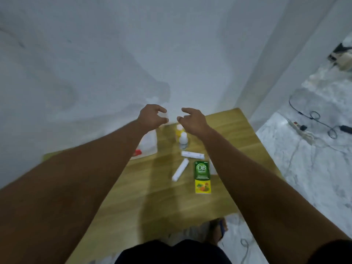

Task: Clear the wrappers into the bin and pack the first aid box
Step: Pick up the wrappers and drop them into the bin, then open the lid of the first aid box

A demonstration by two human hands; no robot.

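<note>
Nearest the camera, dark clothing fills the bottom edge, and a foot in a sandal (218, 230) shows below the near edge of the wooden worktop (152, 197), whose smooth yellow-brown grain is partly covered by both forearms. On it lies a flat green-and-yellow packet (202, 176) printed "OB", with a slim white tube (180, 170) just to its left and a second white tube (192, 154) lying crosswise beyond. Farther back stand two small bottles with white caps (182, 137), blurred and partly hidden by the right wrist. A white box with a red mark (147, 145), probably the first aid box, sits at the left, half hidden under the left forearm. At the far edge the left hand (152, 116) and right hand (192, 119) hover close together, fingers curled and parted; something pale and blurred may sit between the left fingers (162, 111), but I cannot tell. The right fingers (187, 111) hold nothing. No bin is in view. On the marbled floor (304, 168) at the right lies a power strip (302, 130) with tangled dark cables.
</note>
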